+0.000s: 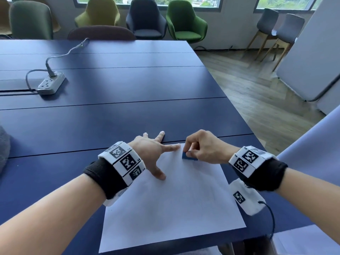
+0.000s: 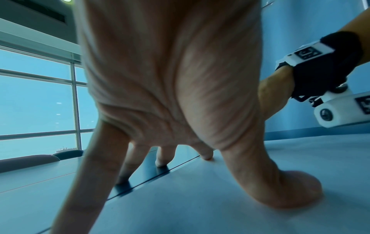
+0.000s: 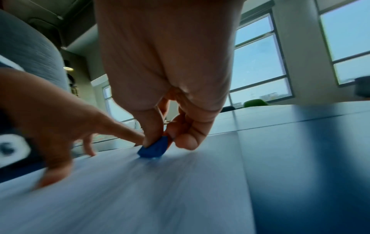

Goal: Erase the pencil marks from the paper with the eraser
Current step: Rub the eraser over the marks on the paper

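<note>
A white sheet of paper point(image 1: 171, 205) lies on the dark blue table point(image 1: 110, 118) near its front edge. My right hand point(image 1: 200, 148) pinches a small blue eraser point(image 1: 188, 157) between thumb and fingers, its lower edge down on the sheet's far corner; the right wrist view shows the eraser point(image 3: 154, 148) tilted on the paper point(image 3: 140, 197). My left hand point(image 1: 156, 153) is spread flat, thumb and index finger pressing the paper's far left part, the other fingers on the table. In the left wrist view, the left hand point(image 2: 180, 126) stands on its straight fingertips. Pencil marks are too faint to make out.
A white power strip point(image 1: 51, 82) with its cable lies far left on the table. Chairs point(image 1: 185, 21) stand beyond the far edge. The table's right edge runs close past my right wrist, with wood floor point(image 1: 257, 92) beyond. A cable point(image 1: 270, 218) hangs from my right wristband.
</note>
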A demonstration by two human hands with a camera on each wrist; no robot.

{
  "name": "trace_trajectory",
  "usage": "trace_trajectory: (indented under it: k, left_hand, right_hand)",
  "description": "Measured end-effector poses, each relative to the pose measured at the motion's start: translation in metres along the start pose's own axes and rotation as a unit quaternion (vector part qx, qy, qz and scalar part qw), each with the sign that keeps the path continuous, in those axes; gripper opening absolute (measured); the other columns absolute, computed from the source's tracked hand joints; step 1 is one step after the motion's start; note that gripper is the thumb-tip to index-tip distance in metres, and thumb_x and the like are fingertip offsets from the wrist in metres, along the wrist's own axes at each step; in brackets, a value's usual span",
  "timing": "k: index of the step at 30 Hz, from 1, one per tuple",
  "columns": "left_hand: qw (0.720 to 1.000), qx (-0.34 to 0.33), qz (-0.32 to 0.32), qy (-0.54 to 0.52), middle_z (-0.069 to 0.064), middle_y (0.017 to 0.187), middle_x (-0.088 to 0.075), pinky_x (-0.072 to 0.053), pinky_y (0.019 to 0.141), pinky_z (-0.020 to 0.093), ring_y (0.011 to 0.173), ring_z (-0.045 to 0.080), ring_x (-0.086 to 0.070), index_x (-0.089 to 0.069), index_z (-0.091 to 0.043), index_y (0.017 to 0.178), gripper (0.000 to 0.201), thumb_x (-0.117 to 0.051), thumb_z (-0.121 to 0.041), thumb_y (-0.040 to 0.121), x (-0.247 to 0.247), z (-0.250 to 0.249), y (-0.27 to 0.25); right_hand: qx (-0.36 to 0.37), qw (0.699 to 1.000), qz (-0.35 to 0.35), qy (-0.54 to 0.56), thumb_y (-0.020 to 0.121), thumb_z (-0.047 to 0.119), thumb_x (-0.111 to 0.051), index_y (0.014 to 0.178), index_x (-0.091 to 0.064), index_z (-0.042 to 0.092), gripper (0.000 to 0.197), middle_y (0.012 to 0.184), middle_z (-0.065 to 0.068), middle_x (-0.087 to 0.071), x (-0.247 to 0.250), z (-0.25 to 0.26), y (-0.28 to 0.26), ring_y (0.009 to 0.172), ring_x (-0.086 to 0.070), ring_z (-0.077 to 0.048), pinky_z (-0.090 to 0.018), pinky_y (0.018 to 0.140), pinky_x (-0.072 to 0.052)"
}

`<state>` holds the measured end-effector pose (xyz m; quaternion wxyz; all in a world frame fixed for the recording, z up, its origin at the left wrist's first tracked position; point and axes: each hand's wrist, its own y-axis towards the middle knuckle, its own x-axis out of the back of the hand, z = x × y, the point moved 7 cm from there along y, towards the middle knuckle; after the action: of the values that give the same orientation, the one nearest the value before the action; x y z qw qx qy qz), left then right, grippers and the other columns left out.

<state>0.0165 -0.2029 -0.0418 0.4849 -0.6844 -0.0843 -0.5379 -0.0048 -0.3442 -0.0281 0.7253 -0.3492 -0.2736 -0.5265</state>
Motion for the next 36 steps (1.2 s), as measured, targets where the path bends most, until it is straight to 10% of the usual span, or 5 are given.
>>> trace_trajectory:
  k: [8, 12, 17, 31, 36]
  left_hand:
    - [1.0, 0.002, 0.0, 0.002, 0.002, 0.163, 0.015, -0.031, 0.109, 0.046, 0.145, 0.049, -0.005, 0.008, -0.061, 0.144, 0.105, -0.07, -0.067, 0.074, 0.0, 0.0, -0.001]
    - [1.0, 0.005, 0.004, 0.007, 0.002, 0.163, 0.015, -0.031, 0.109, 0.047, 0.145, 0.051, -0.007, 0.009, -0.06, 0.145, 0.107, -0.069, -0.069, 0.073, 0.0, 0.001, 0.0]
    - [1.0, 0.003, 0.0, 0.004, 0.003, 0.163, 0.014, -0.031, 0.108, 0.047, 0.144, 0.051, -0.007, 0.01, -0.063, 0.143, 0.106, -0.069, -0.07, 0.072, -0.001, 0.002, 0.002]
    - [1.0, 0.008, 0.004, 0.009, 0.002, 0.163, 0.015, -0.031, 0.109, 0.047, 0.145, 0.05, -0.007, 0.008, -0.059, 0.146, 0.107, -0.07, -0.068, 0.073, 0.0, -0.002, 0.0]
    - [1.0, 0.006, 0.003, 0.01, 0.001, 0.163, 0.015, -0.031, 0.109, 0.047, 0.145, 0.05, -0.007, 0.009, -0.06, 0.145, 0.107, -0.07, -0.068, 0.073, -0.001, -0.002, 0.0]
  right_hand:
    - [-0.008, 1.0, -0.016, -0.008, 0.084, 0.011, -0.065, 0.083, -0.07, 0.02, 0.011, 0.066, 0.008, -0.059, 0.002, 0.002, -0.001, 0.059, -0.055, -0.005, -0.02, 0.06, -0.045]
    - [0.003, 0.993, 0.112, -0.029, 0.084, 0.01, -0.066, 0.083, -0.072, 0.021, 0.012, 0.059, 0.011, -0.057, -0.023, 0.009, -0.022, 0.049, -0.051, 0.001, -0.013, 0.051, -0.039]
    - [0.015, 1.0, -0.01, -0.021, 0.082, 0.007, -0.065, 0.08, -0.073, 0.021, 0.016, 0.063, 0.011, -0.059, -0.007, 0.009, -0.009, 0.056, -0.054, -0.002, -0.02, 0.06, -0.046]
    - [-0.006, 0.993, 0.117, -0.021, 0.086, 0.011, -0.065, 0.083, -0.071, 0.02, 0.011, 0.067, 0.004, -0.058, -0.028, 0.003, -0.029, 0.054, -0.049, -0.005, -0.018, 0.053, -0.042]
    - [0.003, 0.999, 0.033, 0.0, 0.086, 0.009, -0.065, 0.086, -0.072, 0.016, 0.01, 0.068, 0.001, -0.06, -0.019, 0.005, -0.028, 0.058, -0.051, -0.007, -0.013, 0.054, -0.042]
